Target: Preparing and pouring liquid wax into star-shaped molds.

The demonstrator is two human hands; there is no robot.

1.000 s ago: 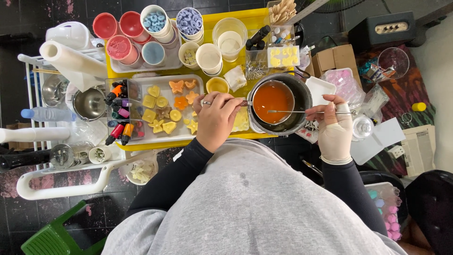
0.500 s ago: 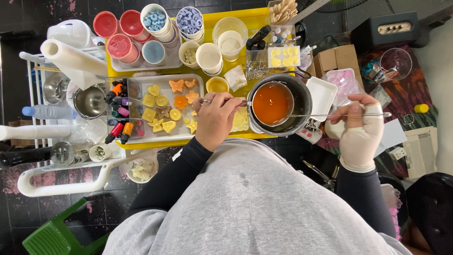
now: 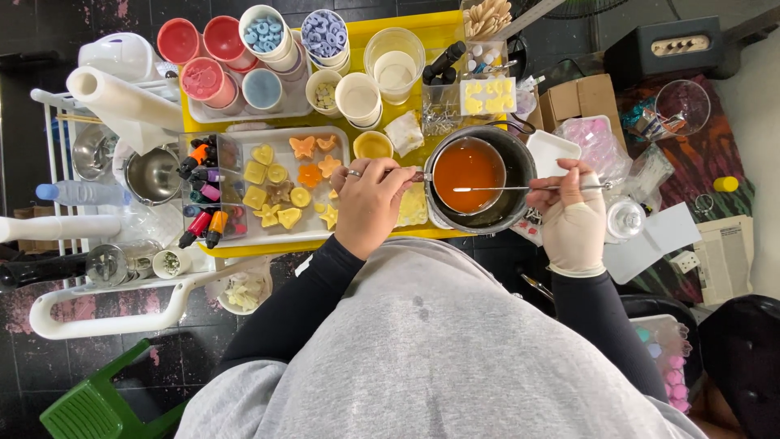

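Over one pot (image 3: 508,207), two hands (image 3: 370,203), one rod (image 3: 520,189)

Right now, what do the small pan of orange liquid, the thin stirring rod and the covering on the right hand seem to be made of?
The small pan of orange liquid looks like bare metal: grey, shiny rim. The thin stirring rod also seems metal, silvery and glinting. The right hand wears a pale, matte covering, likely a thin latex glove or a wrap; the picture leaves that open. The left hand, bare, holds the pan's handle.

pot (image 3: 513,154): dull grey metal | orange liquid (image 3: 467,167): glossy | stirring rod (image 3: 528,189): shiny metal
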